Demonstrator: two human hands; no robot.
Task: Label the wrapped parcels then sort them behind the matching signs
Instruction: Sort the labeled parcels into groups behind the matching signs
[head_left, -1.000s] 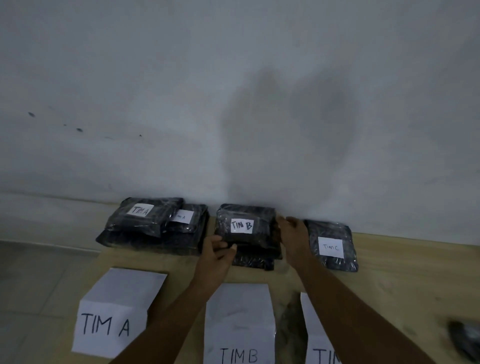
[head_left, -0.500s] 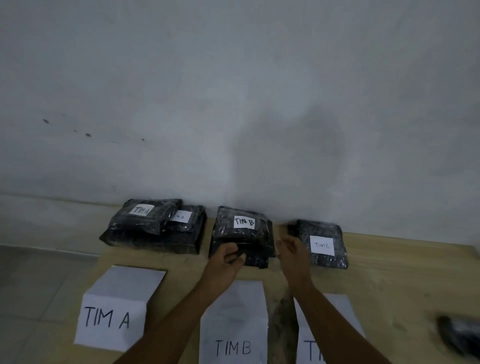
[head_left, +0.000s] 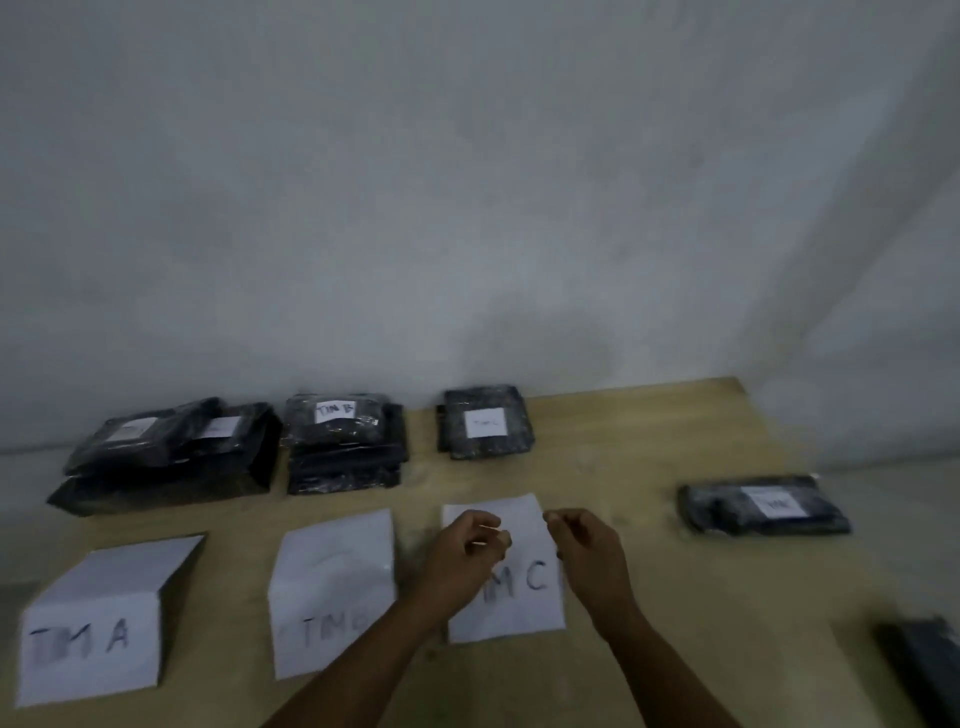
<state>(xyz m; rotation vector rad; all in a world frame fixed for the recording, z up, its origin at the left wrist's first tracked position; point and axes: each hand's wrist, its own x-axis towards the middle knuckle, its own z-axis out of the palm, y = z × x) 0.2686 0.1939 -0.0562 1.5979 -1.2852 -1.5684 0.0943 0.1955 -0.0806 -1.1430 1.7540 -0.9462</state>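
Wooden table (head_left: 675, 649) is bearing the TIM A sign (head_left: 88, 639), TIM B sign (head_left: 332, 592) and TIM C sign (head_left: 519, 613) nearest me. I am holding my left hand (head_left: 462, 551) and right hand (head_left: 587, 551) over the TIM C sign, both loosely curled, gripping nothing. Farther right, a lone parcel (head_left: 763, 506) is lying. Beyond the signs, the A stack (head_left: 166, 462), B stack (head_left: 343, 447) and C parcel (head_left: 485, 423) are sitting.

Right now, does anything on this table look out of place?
Yes. One labelled black parcel lies alone at the right side of the table, behind no sign, while the other parcels sit in three groups behind the signs. Its label is too blurred to read.
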